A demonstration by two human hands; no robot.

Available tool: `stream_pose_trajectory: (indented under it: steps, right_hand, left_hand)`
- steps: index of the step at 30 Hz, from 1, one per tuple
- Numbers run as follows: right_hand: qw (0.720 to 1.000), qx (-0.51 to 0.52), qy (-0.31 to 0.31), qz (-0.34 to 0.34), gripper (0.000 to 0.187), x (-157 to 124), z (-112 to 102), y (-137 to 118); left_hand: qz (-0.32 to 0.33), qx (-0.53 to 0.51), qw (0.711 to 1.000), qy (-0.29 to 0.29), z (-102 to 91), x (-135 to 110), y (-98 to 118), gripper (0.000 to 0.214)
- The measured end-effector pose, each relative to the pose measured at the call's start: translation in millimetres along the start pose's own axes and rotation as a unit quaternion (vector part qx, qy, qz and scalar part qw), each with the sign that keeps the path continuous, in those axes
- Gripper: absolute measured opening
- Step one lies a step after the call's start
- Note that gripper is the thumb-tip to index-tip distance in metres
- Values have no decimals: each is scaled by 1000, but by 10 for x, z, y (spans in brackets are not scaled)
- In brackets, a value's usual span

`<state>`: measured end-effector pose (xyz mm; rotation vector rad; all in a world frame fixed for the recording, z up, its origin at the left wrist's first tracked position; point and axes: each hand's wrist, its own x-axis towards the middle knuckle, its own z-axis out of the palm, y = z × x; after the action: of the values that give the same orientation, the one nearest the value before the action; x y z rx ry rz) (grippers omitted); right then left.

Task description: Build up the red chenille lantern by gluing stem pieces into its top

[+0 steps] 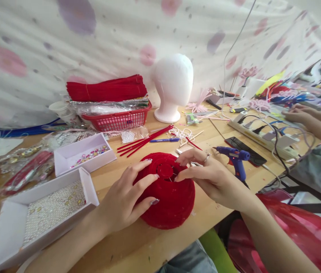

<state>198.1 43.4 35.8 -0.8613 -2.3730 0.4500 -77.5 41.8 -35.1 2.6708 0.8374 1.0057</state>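
A red fuzzy dome (171, 201), made of coiled red pipe cleaner, sits on the wooden table (137, 246) in front of me. My left hand (127, 195) rests on its left side, fingers spread over the surface and holding it steady. My right hand (205, 174) is at the dome's top, thumb and forefinger pinched at the small raised centre disc; what they pinch is too small to name. A ring shows on one finger of the right hand.
A blue glue gun (235, 159) stands right of my right hand beside a black phone (245, 151). White boxes of pearls (49, 210) and gems (88, 153) lie left. A red basket (117, 119), white foam head (173, 85) and loose red pipe cleaners (146, 141) stand behind. Another person's hands (299, 113) work far right.
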Motion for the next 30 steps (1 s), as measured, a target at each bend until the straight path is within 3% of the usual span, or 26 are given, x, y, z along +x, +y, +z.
stream_pose_trajectory:
  steps: [9,17,24,30]
  right_hand:
    - [1000,-8,-4,11,38,-7,9,-31]
    - [999,-19,29,-3,33,-17,62,-27]
    - [998,-5,57,-2,30,-57,125,-15]
    - [997,2,78,-21,35,-87,157,26]
  left_hand:
    - [-2,-5,1000,-4,-17,18,10,40]
    - [8,-11,1000,8,5,6,-9,42]
    - [75,-9,997,5,16,-1,7,47]
    - [61,-3,998,-11,7,17,24,45]
